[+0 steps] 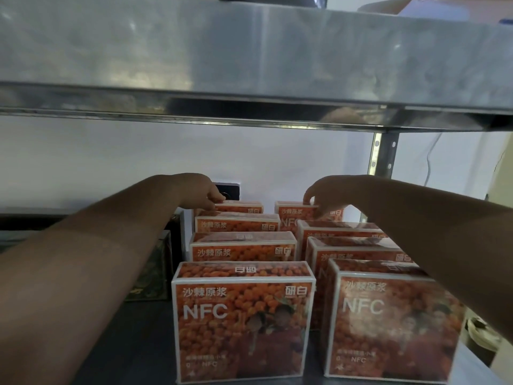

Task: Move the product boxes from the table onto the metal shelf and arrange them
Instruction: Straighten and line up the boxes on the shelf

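Observation:
Several orange product boxes marked NFC stand upright in two rows on the metal shelf (119, 357). The front left box (241, 320) and the front right box (394, 326) are nearest me. Both my arms reach to the back of the rows. My left hand (206, 194) holds the top of the rearmost left box (241, 207) with curled fingers. My right hand (322, 197) pinches the top edge of the rearmost right box (294, 215). Both rear boxes are mostly hidden behind the boxes in front of them.
The upper metal shelf (249, 65) hangs low overhead. A shelf post (383, 159) stands at the back right. Dark boxes (155, 262) sit left of the orange rows. A wall socket (230, 190) is on the white wall behind.

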Available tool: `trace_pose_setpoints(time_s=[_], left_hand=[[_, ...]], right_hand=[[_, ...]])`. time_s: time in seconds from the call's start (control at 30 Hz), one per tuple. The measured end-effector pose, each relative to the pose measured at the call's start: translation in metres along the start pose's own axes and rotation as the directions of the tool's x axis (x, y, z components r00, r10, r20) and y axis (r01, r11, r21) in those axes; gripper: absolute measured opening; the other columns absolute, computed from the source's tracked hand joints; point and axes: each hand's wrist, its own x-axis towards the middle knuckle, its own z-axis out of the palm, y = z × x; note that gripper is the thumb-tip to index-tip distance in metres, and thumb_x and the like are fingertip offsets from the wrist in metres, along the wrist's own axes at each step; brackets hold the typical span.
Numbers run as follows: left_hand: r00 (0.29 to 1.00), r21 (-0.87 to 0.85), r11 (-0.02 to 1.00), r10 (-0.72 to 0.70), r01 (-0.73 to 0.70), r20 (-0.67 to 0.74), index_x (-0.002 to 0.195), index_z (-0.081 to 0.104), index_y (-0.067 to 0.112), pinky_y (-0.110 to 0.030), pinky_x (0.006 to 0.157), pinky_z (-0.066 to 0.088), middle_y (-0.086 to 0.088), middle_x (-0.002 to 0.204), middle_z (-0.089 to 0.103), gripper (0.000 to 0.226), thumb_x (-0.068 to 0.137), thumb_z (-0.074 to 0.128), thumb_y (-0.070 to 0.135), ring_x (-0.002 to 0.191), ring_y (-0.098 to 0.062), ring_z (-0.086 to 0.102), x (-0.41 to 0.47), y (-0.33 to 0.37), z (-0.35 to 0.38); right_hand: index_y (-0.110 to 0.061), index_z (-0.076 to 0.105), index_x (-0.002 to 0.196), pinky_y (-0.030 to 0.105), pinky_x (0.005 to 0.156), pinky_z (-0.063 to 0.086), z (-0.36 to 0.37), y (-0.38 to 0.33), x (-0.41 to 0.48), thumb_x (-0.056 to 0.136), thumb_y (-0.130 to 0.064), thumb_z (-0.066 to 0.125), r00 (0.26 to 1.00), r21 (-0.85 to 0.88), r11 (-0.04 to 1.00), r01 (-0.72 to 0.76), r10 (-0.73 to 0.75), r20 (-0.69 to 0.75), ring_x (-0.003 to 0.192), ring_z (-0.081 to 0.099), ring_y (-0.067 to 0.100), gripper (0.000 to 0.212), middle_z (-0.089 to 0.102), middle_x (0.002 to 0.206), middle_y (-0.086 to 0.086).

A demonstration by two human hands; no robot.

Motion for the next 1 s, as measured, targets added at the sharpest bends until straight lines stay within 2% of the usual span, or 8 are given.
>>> trace_pose_setpoints(time_s=[0.17,0.3,0.43,0.67,0.83,0.93,1.0], left_hand=[[1.000,-0.015,1.000,0.001,-0.001,-0.009,0.135,0.062,0.030,-0.032,0.091,0.042,0.004,0.131,0.064,0.037,0.098,0.059,0.024,0.116,-0.016,0.058,-0.001,0.001,0.001],[1.000,-0.026,1.000,0.004,-0.005,-0.014,0.133,0.063,0.031,-0.031,0.089,0.042,0.005,0.129,0.065,0.037,0.098,0.059,0.024,0.114,-0.015,0.059,-0.002,0.000,0.001],[1.000,-0.002,1.000,0.013,-0.013,-0.011,0.130,0.065,0.033,-0.032,0.089,0.044,0.005,0.124,0.068,0.033,0.098,0.059,0.026,0.110,-0.014,0.061,-0.002,0.001,0.002],[0.999,-0.004,1.000,-0.002,0.002,-0.037,0.133,0.063,0.031,-0.030,0.085,0.041,0.006,0.127,0.066,0.035,0.099,0.057,0.025,0.110,-0.014,0.060,-0.002,0.003,0.004],[0.999,0.001,1.000,-0.011,0.011,-0.033,0.127,0.067,0.027,-0.035,0.091,0.048,0.004,0.122,0.068,0.030,0.098,0.058,0.030,0.106,-0.014,0.062,0.000,0.002,0.006],[0.997,-0.095,0.994,-0.051,0.045,-0.058,0.134,0.061,0.029,-0.035,0.094,0.045,0.007,0.130,0.063,0.037,0.097,0.058,0.035,0.114,-0.015,0.058,-0.001,-0.004,0.006],[0.990,-0.179,0.982,-0.082,0.060,-0.116,0.139,0.057,0.028,-0.034,0.095,0.042,0.004,0.137,0.059,0.042,0.097,0.057,0.034,0.120,-0.017,0.055,-0.003,-0.010,0.005]], right_hand=[[-0.028,0.059,0.134,0.032,0.102,0.043,0.001,-0.004,0.003,0.090,-0.043,0.071,1.000,-0.018,1.000,-0.003,0.003,-0.014,0.102,0.050,0.009,0.048,0.064,0.126,-0.007],[-0.027,0.058,0.136,0.035,0.107,0.043,0.001,-0.006,0.003,0.091,-0.042,0.069,1.000,-0.027,1.000,-0.008,0.007,-0.022,0.114,0.055,0.014,0.049,0.063,0.128,-0.006],[-0.028,0.060,0.134,0.037,0.106,0.044,-0.001,-0.006,0.002,0.090,-0.040,0.072,1.000,-0.015,1.000,-0.010,0.010,-0.008,0.107,0.053,0.012,0.048,0.065,0.127,-0.005],[-0.027,0.056,0.138,0.037,0.109,0.042,-0.003,-0.010,-0.003,0.092,-0.037,0.070,1.000,-0.003,1.000,-0.017,0.017,0.017,0.120,0.055,0.016,0.050,0.062,0.133,-0.004],[-0.026,0.050,0.143,0.035,0.108,0.041,-0.005,-0.011,-0.006,0.092,-0.032,0.070,0.998,0.026,0.999,-0.037,0.036,0.050,0.117,0.053,0.016,0.055,0.060,0.136,-0.002],[-0.027,0.044,0.148,0.038,0.111,0.040,-0.011,-0.011,-0.012,0.091,-0.035,0.072,0.997,0.107,0.992,-0.062,0.056,0.055,0.126,0.051,0.019,0.064,0.057,0.140,0.000],[-0.026,0.044,0.148,0.037,0.111,0.038,-0.018,-0.012,-0.019,0.093,-0.037,0.070,0.997,0.147,0.987,-0.068,0.061,0.049,0.131,0.051,0.022,0.062,0.056,0.143,0.001]])
